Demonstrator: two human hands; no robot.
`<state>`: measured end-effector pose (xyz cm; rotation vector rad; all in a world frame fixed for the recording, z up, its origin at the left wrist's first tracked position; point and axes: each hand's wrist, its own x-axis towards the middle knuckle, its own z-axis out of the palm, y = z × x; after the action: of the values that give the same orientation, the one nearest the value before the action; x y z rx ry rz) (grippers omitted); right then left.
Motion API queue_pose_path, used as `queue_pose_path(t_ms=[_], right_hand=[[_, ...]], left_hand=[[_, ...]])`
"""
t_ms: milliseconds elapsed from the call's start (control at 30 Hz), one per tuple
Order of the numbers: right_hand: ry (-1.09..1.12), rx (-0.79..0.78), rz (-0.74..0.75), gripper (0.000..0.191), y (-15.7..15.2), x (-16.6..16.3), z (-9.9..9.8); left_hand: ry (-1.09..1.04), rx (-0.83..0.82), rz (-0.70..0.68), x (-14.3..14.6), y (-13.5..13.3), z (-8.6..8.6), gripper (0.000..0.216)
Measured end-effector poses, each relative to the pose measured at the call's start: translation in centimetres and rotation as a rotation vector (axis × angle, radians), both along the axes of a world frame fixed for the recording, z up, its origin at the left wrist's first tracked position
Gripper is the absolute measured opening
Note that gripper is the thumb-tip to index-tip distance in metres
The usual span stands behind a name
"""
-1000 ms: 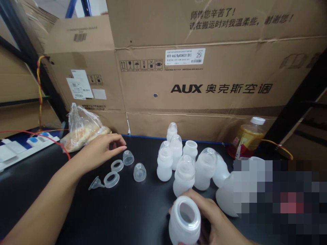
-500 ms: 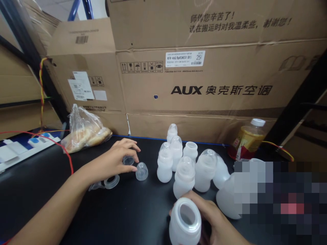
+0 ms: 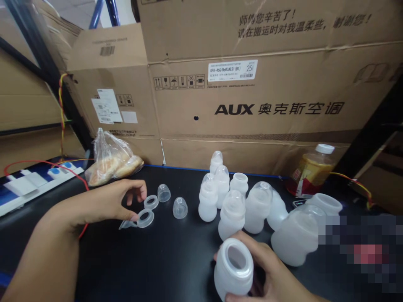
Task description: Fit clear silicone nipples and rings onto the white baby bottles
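1. Since half a second ago, the left hand (image 3: 108,201) has drawn back from the clear caps toward the nearer ring (image 3: 145,218).
2. Its fingers are loosely curled and parted, thumb tip touching that ring's rim; the nipple (image 3: 126,225) lies just beside it.
3. Right hand (image 3: 270,274) is wrapped around the open bottle (image 3: 233,269), mouth tilted toward the camera.
4. Capped bottles (image 3: 231,214) stand just beyond.

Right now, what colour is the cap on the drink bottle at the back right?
White: the cap tops the amber drink bottle, seen in the head view.
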<state>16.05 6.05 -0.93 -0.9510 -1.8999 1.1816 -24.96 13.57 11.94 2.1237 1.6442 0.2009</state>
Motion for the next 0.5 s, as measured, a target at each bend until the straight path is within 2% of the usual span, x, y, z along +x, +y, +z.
queue_pose_path(t_ms=[67,267,500], right_hand=[[0.0,-0.016,0.004,0.051,0.1,-0.1,0.1],[0.006,-0.066,0.012,0.052,-0.2,0.1,-0.2],[0.023,-0.118,0.014,0.05,-0.2,0.1,-0.2]], left_hand=[[0.006,-0.027,0.028,-0.4,0.0,-0.3,0.035],[-0.031,-0.113,0.087,-1.3,0.2,-1.6,0.058],[-0.071,-0.171,0.131,-1.1,0.1,-2.5,0.049]])
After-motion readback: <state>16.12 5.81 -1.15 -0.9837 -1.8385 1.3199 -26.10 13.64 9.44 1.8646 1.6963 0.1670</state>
